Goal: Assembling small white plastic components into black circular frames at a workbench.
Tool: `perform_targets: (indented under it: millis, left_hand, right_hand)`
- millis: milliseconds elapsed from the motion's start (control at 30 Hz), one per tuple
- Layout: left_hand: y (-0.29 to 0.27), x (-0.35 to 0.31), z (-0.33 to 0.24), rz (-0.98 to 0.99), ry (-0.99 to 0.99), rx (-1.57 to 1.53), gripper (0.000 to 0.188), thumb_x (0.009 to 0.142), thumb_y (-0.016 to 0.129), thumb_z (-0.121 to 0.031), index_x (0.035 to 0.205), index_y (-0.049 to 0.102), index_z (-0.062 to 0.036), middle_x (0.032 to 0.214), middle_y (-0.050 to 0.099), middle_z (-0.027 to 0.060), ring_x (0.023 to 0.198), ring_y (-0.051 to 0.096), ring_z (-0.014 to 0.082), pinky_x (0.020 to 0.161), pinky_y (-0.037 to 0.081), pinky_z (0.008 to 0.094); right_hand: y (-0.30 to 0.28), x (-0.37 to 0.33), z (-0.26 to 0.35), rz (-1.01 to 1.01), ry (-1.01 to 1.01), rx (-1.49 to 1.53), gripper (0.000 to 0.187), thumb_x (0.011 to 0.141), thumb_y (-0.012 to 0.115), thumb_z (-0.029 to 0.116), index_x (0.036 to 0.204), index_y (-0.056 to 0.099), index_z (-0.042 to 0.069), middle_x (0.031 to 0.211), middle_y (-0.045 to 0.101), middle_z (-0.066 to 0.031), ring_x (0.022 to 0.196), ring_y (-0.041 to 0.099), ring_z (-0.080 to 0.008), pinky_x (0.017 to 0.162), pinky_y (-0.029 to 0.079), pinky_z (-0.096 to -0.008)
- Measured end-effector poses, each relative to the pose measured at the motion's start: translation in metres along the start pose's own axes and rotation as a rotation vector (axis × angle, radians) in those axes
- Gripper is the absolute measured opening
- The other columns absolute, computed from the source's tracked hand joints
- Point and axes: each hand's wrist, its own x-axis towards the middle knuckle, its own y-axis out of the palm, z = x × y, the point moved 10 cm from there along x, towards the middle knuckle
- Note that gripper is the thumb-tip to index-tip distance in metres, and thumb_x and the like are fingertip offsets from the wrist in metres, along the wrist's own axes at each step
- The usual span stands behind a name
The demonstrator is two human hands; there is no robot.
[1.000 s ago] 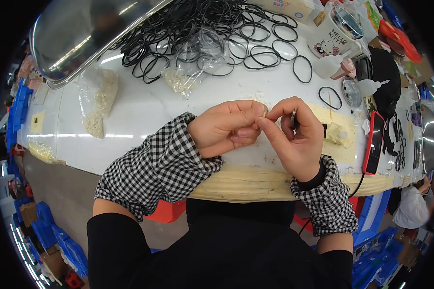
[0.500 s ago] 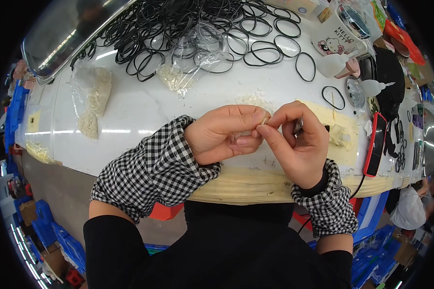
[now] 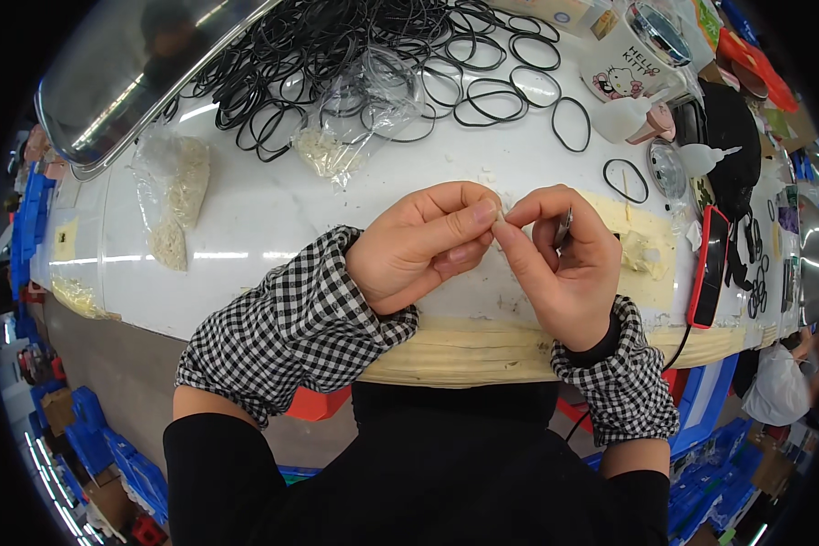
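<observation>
My left hand is closed, its thumb and forefinger pinching a small pale piece that the fingertips mostly hide. Thumb and forefinger of my right hand pinch at the same spot from the other side, the fingertips nearly touching. A small metallic object, its kind unclear, sits in the curled fingers of that right hand. Just beyond the hands, pale crumbs lie scattered on the white tabletop. Two clear plastic bags, one at the left and one farther back, contain many small pale pieces.
Black rubber rings are heaped at the back beside a shiny metal tray. A white cup, a squeeze bottle and a red-edged phone with a cable stand or lie at the right. Yellowish tape covers the front edge.
Both hands stay together in a pinch; the fingertips have shifted slightly and cover more of the pale piece. The whole view has moved a little.
</observation>
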Motion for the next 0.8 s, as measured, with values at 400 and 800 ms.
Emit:
perform_targets:
  millis: [400,800]
  left_hand:
    - [-0.003,-0.001,-0.005,-0.072,0.040,0.056,0.018,0.095,0.047,-0.018,0.095,0.055,-0.0014,0.075,0.048,-0.0036,0.063,0.036,0.0029,0.054,0.030,0.0154]
    - [-0.030,-0.001,-0.030,-0.164,0.148,-0.269,0.016,0.083,0.043,-0.011,0.091,0.050,0.0007,0.087,0.052,0.0101,0.063,0.042,0.0128,0.056,0.034,0.0230]
  right_hand:
    - [-0.001,0.003,0.001,0.019,0.003,-0.033,0.013,0.076,0.067,0.003,0.086,0.059,0.002,0.073,0.058,0.0027,0.050,0.033,0.0005,0.043,0.025,-0.0150]
    - [0.010,0.008,-0.017,0.315,-0.021,-0.679,0.014,0.075,0.067,0.014,0.079,0.058,0.003,0.070,0.057,-0.0085,0.061,0.057,-0.0264,0.054,0.044,-0.0340]
